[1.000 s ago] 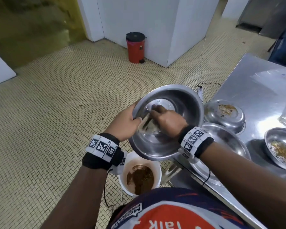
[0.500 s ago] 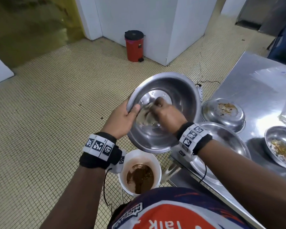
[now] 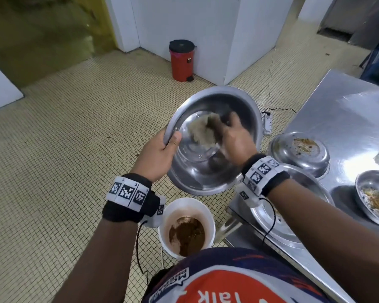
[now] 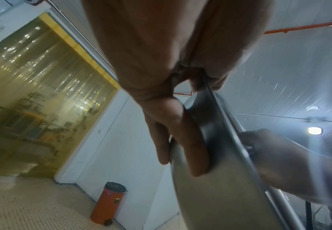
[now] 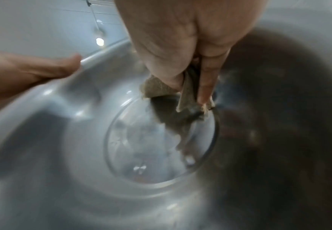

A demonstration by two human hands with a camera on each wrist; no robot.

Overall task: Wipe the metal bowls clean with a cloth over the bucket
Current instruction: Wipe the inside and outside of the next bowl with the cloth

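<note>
Two hands at one tilted bowl (image 3: pixel 208 176), left hand (image 3: pixel 158 156) gripping its rim, right hand (image 3: pixel 234 138) inside clutching the cloth (image 3: pixel 202 133), bucket (image 3: pixel 184 206) below

Glossy metal bowl (image 3: pixel 214 119), rough beige cloth (image 3: pixel 202 132), smooth white plastic bucket (image 3: pixel 185 206).

Black wristbands (image 3: pixel 129 206) with white coded marker tags, thin black cables; red-white-navy printed shirt (image 3: pixel 228 285).
</note>
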